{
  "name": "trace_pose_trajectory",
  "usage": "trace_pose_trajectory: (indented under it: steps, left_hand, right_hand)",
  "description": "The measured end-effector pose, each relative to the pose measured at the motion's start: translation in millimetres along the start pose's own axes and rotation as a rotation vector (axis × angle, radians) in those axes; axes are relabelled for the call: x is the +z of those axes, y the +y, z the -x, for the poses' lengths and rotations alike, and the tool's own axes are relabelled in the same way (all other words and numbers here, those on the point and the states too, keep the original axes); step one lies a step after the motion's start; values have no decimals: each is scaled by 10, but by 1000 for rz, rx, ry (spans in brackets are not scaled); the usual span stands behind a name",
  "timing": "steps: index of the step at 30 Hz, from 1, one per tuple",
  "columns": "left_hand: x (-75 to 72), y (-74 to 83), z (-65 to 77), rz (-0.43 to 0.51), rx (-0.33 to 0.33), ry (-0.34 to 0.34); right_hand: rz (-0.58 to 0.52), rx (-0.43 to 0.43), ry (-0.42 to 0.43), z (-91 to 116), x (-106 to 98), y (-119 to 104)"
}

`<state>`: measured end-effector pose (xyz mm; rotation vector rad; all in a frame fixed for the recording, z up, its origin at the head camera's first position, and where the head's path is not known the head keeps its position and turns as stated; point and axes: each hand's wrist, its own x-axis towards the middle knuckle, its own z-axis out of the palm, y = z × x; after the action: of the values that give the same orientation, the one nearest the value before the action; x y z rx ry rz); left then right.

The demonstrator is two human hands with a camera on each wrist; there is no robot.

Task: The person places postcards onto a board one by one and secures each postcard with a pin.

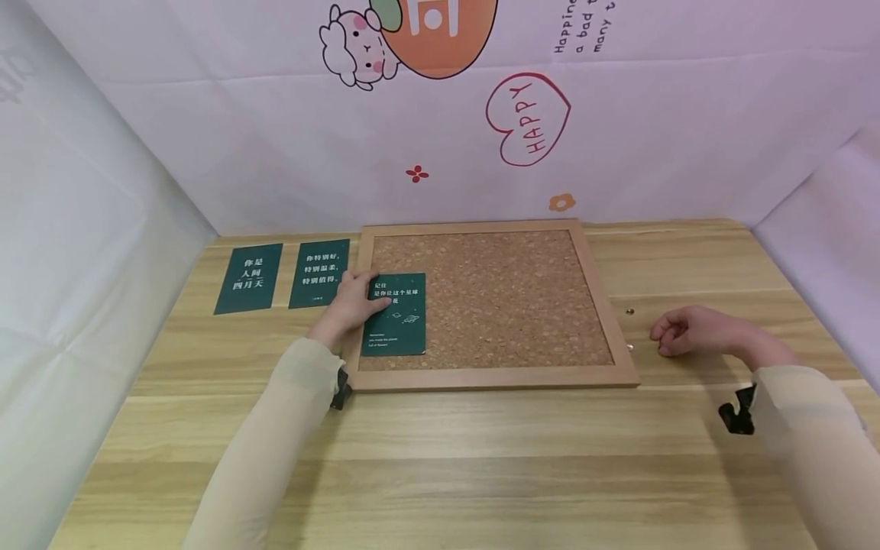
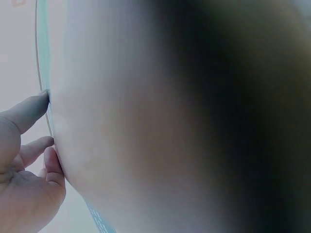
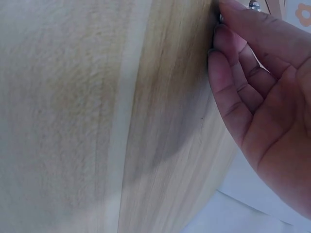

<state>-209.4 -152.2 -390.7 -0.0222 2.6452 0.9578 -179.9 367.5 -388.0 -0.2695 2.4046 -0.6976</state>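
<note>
A dark green card (image 1: pixel 406 330) with white lettering lies on the left part of a wood-framed cork board (image 1: pixel 509 298). My left hand (image 1: pixel 352 302) rests across the board's left frame, its thumb and fingertips spread on the card's left edge. Beyond the board's right side, my right hand (image 1: pixel 701 332) is low at the tabletop with fingers curled. Its thumb and index finger pinch a small shiny thumbtack (image 3: pixel 221 19), mostly hidden by the fingertips. Two more metal thumbtacks lie between that hand and the board, the farther tack (image 1: pixel 629 312) and the nearer tack (image 1: pixel 629 347).
Left of the board, two other green cards lie on the wooden table (image 1: pixel 481 458): an outer card (image 1: pixel 249 279) and an inner card (image 1: pixel 312 271). A white printed cloth (image 1: pixel 289 153) rises behind the table, and white sheets stand at both sides.
</note>
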Motion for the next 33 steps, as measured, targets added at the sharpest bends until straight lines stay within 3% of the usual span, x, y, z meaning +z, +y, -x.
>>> trace_pose_trajectory:
  steps: [7, 22, 29, 33]
  left_hand:
    - [12, 2, 6, -4, 6, 1]
    - [14, 9, 10, -15, 8, 10]
    - [12, 7, 6, -13, 4, 7]
    - [7, 13, 12, -11, 4, 6]
  right_hand:
    - [66, -2, 53, -18, -3, 28]
    - [9, 27, 42, -59, -14, 33]
    - [-15, -52, 33, -48, -39, 67]
    - [36, 5, 45, -30, -38, 28]
